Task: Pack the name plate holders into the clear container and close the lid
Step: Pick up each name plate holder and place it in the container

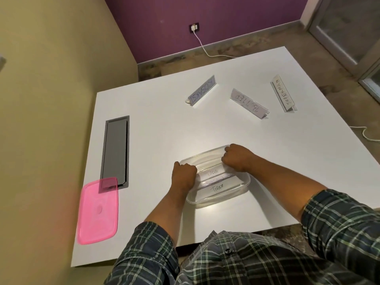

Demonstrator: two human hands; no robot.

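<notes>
The clear container sits on the white table near its front edge. Two name plate holders lie inside it: one marked DOG and one marked TIGER. My left hand and my right hand each grip an end of the DOG holder inside the container. Three more holders stand at the far side of the table: KOSAKSI, one whose label reads roughly as BUTTER and SUPERMAN. The pink lid lies flat at the table's front left.
A grey cable hatch is set into the table on the left, its near end under the pink lid. A white charger cable runs from a wall socket across the floor behind the table. An olive wall stands to the left.
</notes>
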